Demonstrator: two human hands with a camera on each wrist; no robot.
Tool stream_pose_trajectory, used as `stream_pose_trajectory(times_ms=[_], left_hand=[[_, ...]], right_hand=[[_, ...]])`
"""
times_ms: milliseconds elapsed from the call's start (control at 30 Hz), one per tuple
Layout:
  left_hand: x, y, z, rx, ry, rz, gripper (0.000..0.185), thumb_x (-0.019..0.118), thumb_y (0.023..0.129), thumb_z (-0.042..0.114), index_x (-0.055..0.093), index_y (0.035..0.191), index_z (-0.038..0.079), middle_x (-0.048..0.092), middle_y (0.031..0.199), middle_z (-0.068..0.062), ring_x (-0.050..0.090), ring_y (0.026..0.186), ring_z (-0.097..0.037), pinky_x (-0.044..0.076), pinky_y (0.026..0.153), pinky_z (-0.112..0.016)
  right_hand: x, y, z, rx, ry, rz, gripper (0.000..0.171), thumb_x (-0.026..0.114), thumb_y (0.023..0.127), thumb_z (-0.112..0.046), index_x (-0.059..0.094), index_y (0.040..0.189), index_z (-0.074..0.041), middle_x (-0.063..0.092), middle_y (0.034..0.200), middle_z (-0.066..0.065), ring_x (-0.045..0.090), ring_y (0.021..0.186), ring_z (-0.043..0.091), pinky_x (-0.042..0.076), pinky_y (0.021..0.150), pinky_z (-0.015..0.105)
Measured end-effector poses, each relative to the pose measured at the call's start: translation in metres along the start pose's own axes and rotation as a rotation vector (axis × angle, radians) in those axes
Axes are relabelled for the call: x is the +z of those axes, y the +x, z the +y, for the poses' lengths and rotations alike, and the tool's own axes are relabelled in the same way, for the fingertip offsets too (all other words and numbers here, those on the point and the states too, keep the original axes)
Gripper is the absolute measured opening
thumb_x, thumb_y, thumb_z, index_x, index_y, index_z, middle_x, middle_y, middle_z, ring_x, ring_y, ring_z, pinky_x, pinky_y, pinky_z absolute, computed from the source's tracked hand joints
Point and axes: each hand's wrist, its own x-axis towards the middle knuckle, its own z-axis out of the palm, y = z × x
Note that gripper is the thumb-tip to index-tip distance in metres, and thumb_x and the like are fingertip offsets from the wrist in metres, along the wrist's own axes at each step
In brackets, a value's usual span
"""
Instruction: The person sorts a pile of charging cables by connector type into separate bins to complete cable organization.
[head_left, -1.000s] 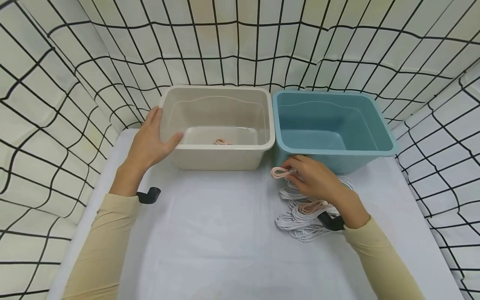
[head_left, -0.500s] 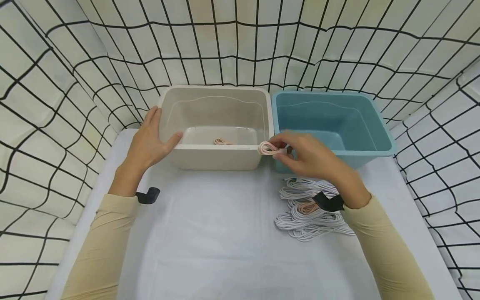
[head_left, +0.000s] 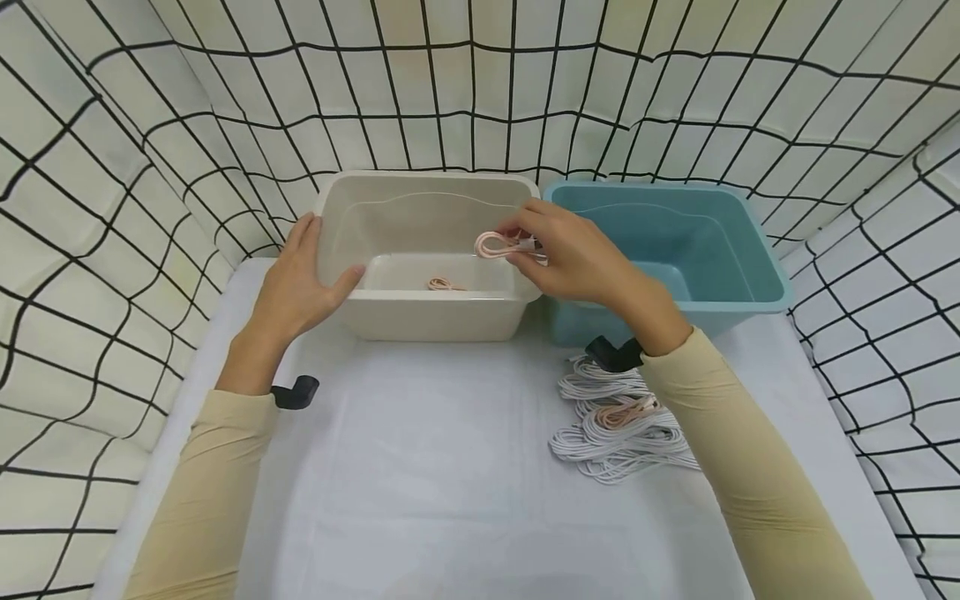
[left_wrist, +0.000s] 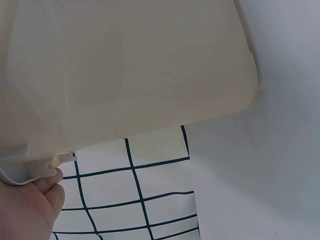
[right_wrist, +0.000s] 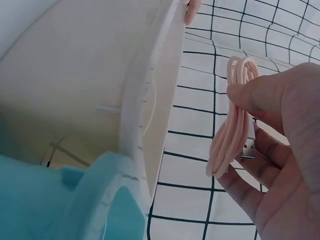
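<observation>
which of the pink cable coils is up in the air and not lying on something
The pink coil pinched in the right hand, held above the beige bin. One other pink coil lies on that bin's floor; another rests in the white cable pile.

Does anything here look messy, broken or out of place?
Nothing looks broken or spilled. The beige tub and blue tub sit upright side by side. One pink cable lies mixed into the loose pile of white cables. The right hand holds another pink coil over the beige tub.
</observation>
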Motion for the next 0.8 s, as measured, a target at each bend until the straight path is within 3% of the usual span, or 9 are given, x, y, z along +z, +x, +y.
stream_pose_trajectory(times_ms=[333,467,633,800], left_hand=[[0.000,0.000,0.000,-0.006,-0.005,0.000,0.099,0.059,0.099,0.053,0.014,0.168,0.000,0.015,0.176,-0.018,0.035,0.149,-0.054,0.033,0.115,-0.074],[0.000,0.001,0.000,0.001,-0.013,0.012,0.098,0.059,0.099,0.053,0.015,0.168,0.000,0.016,0.176,-0.018,0.037,0.149,-0.054,0.034,0.114,-0.074],[0.001,0.001,0.001,0.006,-0.014,0.011,0.097,0.059,0.099,0.052,0.016,0.169,0.001,0.017,0.175,-0.018,0.038,0.148,-0.054,0.036,0.113,-0.074],[0.001,0.000,0.001,0.001,-0.011,0.011,0.097,0.059,0.099,0.053,0.015,0.168,0.001,0.016,0.175,-0.018,0.038,0.148,-0.054,0.035,0.113,-0.074]], right_hand=[[0.002,0.035,0.001,-0.002,0.014,0.007,0.034,0.066,0.101,-0.015,0.068,0.134,-0.007,0.068,0.126,0.007,0.064,0.113,0.021,0.055,0.091,0.038],[0.005,0.042,0.000,0.001,0.019,0.041,0.040,0.067,0.101,-0.015,0.065,0.139,-0.005,0.066,0.133,0.010,0.060,0.121,0.025,0.051,0.101,0.041],[0.009,0.029,0.000,-0.003,0.032,0.075,0.038,0.069,0.102,-0.017,0.065,0.138,-0.005,0.064,0.136,0.011,0.057,0.127,0.028,0.046,0.109,0.044],[0.009,-0.004,-0.003,-0.017,0.043,0.103,0.034,0.068,0.102,-0.017,0.067,0.134,-0.007,0.066,0.128,0.010,0.060,0.117,0.026,0.051,0.098,0.044]])
